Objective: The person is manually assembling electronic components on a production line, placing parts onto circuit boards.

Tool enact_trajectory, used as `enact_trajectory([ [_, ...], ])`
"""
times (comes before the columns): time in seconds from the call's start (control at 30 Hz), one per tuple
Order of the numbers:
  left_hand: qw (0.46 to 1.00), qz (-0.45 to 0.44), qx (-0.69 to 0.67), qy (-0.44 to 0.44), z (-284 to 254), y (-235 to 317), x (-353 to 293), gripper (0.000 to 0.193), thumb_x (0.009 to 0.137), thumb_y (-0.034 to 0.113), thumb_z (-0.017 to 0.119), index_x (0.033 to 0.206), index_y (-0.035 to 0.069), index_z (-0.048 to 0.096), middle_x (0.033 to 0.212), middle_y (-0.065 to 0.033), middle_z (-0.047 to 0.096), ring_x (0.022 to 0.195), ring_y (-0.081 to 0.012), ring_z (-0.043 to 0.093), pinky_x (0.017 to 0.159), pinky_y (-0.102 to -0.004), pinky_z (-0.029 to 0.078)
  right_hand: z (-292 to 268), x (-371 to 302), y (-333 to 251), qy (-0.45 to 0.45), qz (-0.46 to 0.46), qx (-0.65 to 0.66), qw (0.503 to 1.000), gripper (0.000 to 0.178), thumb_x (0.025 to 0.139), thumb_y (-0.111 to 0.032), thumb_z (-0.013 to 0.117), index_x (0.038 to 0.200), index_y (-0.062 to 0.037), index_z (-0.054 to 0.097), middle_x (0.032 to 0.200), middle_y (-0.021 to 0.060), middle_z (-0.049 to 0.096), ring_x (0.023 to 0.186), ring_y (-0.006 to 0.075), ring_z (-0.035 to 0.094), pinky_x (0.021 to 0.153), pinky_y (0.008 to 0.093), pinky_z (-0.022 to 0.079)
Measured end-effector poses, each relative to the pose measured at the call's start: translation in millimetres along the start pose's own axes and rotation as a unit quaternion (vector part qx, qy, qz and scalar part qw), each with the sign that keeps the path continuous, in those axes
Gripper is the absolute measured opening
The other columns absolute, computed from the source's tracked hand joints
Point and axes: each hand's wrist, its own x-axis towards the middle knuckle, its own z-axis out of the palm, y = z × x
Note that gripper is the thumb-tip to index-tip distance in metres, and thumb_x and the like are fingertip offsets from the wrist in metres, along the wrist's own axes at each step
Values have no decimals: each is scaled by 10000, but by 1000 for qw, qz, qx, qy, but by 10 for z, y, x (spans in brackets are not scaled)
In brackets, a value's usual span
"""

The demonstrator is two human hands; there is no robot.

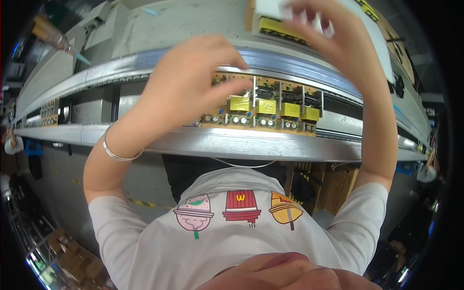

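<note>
A panel of joined circuit boards (285, 127) lies on the conveyor rails in front of me. It carries several yellow block-shaped components (266, 107), dark cylinders, metal plates and small round parts. My left hand (191, 79) hovers over the panel's left part and hides some of it. Its thumb and index finger are apart above the boards, with nothing visible between them. Farther off to the right, my right hand (333, 34) is raised over a white tray (270, 7) beside a row of yellow-and-black components (282, 30). Motion blurs its curled fingers, so any small held part cannot be made out.
Metal rails (270, 145) run left to right on both sides of the panel. Another circuit board (50, 113) sits on the line at far left. A brown-handled tool with a pale blue tip (60, 41) hangs at upper left. Cardboard boxes (343, 186) stand below the near rail.
</note>
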Motion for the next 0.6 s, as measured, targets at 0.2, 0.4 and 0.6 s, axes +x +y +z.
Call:
enact_trajectory([
  [0.2,990,13,-26,136,-20,-266,322,105,904,178,740,960,89,740,921,18,685,756,-132,518,687,-250,429,244,1209,867,131,56,-134,981,376,969,-172,634,1284,34,621,1324,200,592,1147,362,612,1024,419,501],
  [0.4,984,-64,-71,153,-3,-438,86,151,916,275,728,912,125,749,877,47,686,740,-131,540,675,-264,453,257,1299,723,96,91,-75,988,321,1007,-160,582,1255,40,622,1291,206,585,1140,373,610,1023,416,498],
  [0.6,988,-40,-51,140,21,-504,25,76,907,160,751,939,91,753,889,19,695,738,-114,533,669,-241,434,176,1125,325,154,70,-42,985,242,1015,-159,584,1144,39,638,1210,182,599,1091,338,617,987,402,503],
])
